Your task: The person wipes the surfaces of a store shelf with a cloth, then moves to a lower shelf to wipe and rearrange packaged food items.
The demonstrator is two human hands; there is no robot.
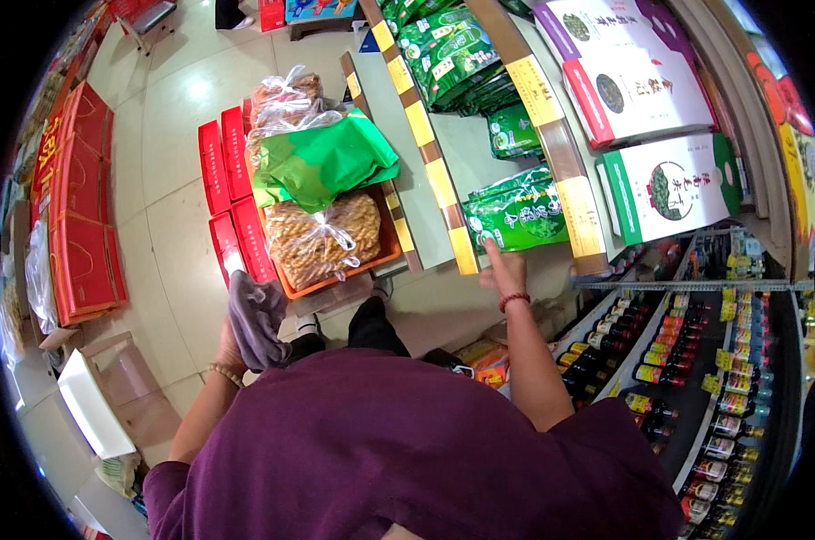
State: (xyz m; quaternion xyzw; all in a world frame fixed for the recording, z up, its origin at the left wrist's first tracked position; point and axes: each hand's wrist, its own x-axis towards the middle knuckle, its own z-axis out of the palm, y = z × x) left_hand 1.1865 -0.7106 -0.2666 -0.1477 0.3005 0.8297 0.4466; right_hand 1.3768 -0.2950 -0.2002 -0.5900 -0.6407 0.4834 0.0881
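Note:
A crumpled grey cloth [259, 317] hangs from my left hand [229, 347], which is closed around it beside the orange tray [343, 280]. My right hand [506, 271] is at the near edge of a shelf on the right. One of its digits touches the lower corner of a green plastic packet [522, 216] lying there in a short stack. Whether the fingers grip the packet is unclear. Another green packet [512, 131] and a larger pile of green packets [448, 61] lie farther along the same shelf.
A large green bag [323, 162] rests over clear bags of twisted snacks [326, 233]. Red boxes [228, 162] stand left of the tray. White gift boxes [670, 185] fill the upper shelf. Bottles [664, 351] line the rack at right. A white stool [95, 401] stands at left.

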